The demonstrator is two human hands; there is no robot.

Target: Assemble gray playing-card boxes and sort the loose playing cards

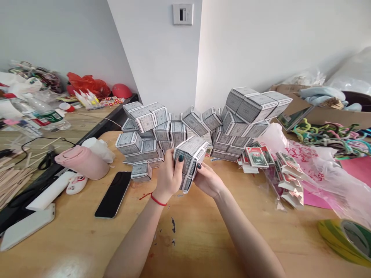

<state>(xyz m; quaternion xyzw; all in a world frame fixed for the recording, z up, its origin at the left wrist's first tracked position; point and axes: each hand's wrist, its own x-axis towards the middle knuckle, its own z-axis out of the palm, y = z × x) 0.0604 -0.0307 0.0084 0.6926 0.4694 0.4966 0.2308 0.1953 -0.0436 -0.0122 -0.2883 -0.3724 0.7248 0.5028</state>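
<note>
Both hands hold one grey patterned card cube (191, 154) just above the wooden table (197, 239). My left hand (169, 175), with a red string on the wrist, wraps the cube's left side, fingers closed on it. My right hand (208, 179) grips its lower right edge. Behind the hands stands a heap of several similar card cubes (150, 131), with a taller stack (249, 112) to the right. Loose folded playing cards (257, 157) lie right of the hands.
A black phone (113, 195), a pink bottle (84, 162) and white objects lie at the left. Clear plastic bags (313, 170), pink paper and pipe cleaners (327, 135) crowd the right. A tape roll (348, 239) sits at the near right. Cardboard box (304, 108) behind.
</note>
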